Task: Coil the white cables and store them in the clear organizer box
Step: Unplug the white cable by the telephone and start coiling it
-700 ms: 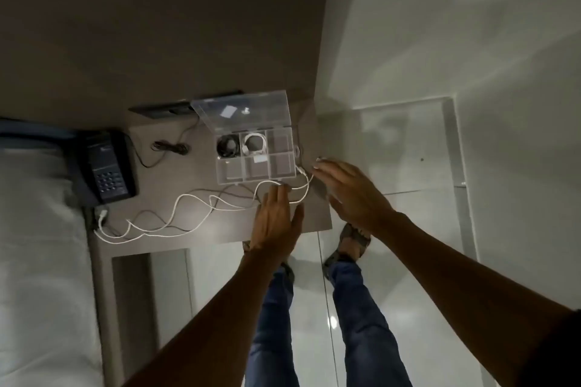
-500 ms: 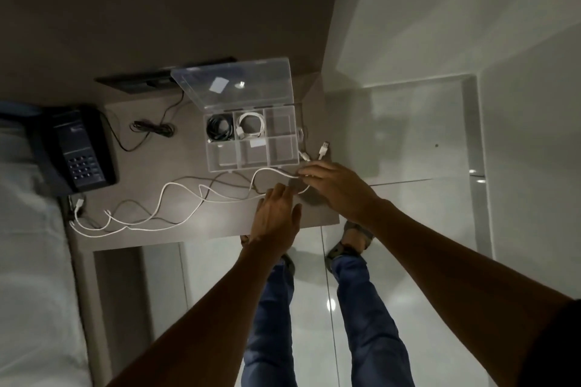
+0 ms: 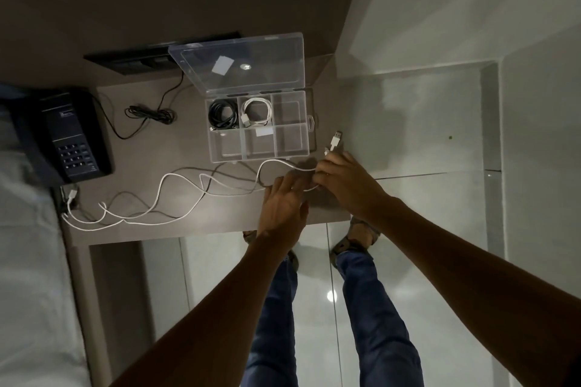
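A clear organizer box [image 3: 309,135] stands open on the brown bedside table [image 3: 176,148], its lid tilted back. One back compartment holds a coiled black cable [image 3: 222,114], the one beside it a coiled white cable [image 3: 257,110]. A long loose white cable [image 3: 176,195] snakes across the table toward the left edge. My right hand [image 3: 345,181] grips that cable near its USB plug [image 3: 335,139], which sticks up just right of the box. My left hand [image 3: 284,209] is closed on the same cable right beside it.
A black desk phone [image 3: 70,138] sits at the table's left with its black cord bundle [image 3: 151,113] behind. A bed [image 3: 28,261] lies along the left. My legs and sandals stand on the glossy tiled floor [image 3: 424,122] below and right.
My right hand has closed on the cable end and lifted the USB plug off the table. My left hand moved up onto the cable beside it. The camera view shifted slightly.
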A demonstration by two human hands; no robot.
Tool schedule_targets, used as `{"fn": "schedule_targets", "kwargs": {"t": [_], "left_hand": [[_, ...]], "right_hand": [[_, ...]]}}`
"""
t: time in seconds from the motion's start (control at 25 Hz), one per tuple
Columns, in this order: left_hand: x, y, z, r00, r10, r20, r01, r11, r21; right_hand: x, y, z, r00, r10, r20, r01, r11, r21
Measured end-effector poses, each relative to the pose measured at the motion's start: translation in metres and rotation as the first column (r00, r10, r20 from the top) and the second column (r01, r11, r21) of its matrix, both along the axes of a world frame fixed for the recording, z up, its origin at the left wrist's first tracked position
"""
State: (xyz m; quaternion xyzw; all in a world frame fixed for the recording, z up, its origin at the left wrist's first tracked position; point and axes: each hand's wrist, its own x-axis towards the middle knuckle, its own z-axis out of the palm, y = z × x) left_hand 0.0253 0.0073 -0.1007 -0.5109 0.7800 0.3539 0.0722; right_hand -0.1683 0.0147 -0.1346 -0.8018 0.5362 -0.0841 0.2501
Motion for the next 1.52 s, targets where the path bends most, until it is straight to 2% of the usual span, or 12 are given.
{"fn": "schedule_targets", "kwargs": {"t": [0.2,0.32,0.44,0.48,0.56,0.68,0.88,1.0,1.2,1.28,1.36,1.52], "left_hand": [[0.026,-0.012,0.04,0.99,0.034,-0.138,-0.056,0.986,-0.156],[0.045,-0.023,0.1,0.97,0.165,-0.179,-0.193,0.969,-0.155],[0.05,-0.028,0.175,0.956,0.147,-0.253,-0.186,0.973,-0.138],[0.049,-0.029,0.202,0.955,0.134,-0.263,-0.176,0.974,-0.142],[0.046,-0.028,0.258,0.951,0.122,-0.284,-0.172,0.972,-0.158],[0.039,-0.02,0.33,0.95,0.042,-0.31,-0.11,0.972,-0.206],[0.049,-0.013,0.391,0.915,0.108,-0.39,-0.234,0.927,-0.293],[0.067,-0.016,0.406,0.905,0.171,-0.388,-0.304,0.901,-0.311],[0.073,-0.014,0.412,0.923,0.041,-0.382,-0.147,0.956,-0.252],[0.074,-0.003,0.409,0.931,0.026,-0.364,-0.106,0.974,-0.2],[0.078,0.012,0.405,0.944,0.003,-0.331,-0.069,0.98,-0.187],[0.093,0.039,0.39,0.957,-0.016,-0.288,-0.015,0.994,-0.104]], "right_hand": [[-0.008,-0.009,0.08,0.956,-0.136,0.26,0.104,0.986,0.134],[-0.013,-0.003,0.158,0.804,-0.486,0.342,0.262,0.807,0.529],[-0.009,0.013,0.245,0.645,-0.651,0.401,0.14,0.615,0.776],[-0.004,0.018,0.279,0.522,-0.731,0.439,0.013,0.522,0.853],[0.01,0.024,0.344,0.13,-0.882,0.453,-0.361,0.384,0.85],[0.033,0.019,0.425,-0.325,-0.916,0.234,-0.722,0.4,0.565],[0.054,-0.006,0.477,-0.691,-0.708,0.145,-0.487,0.605,0.63],[0.075,-0.013,0.485,-0.672,-0.7,0.242,-0.351,0.588,0.729],[0.096,-0.023,0.487,-0.616,-0.686,0.388,-0.277,0.649,0.709],[0.107,-0.018,0.487,-0.267,-0.783,0.562,0.005,0.582,0.813],[0.117,-0.006,0.48,0.082,-0.822,0.563,0.295,0.56,0.774],[0.121,0.021,0.447,0.41,-0.711,0.57,0.349,0.701,0.622]]}}
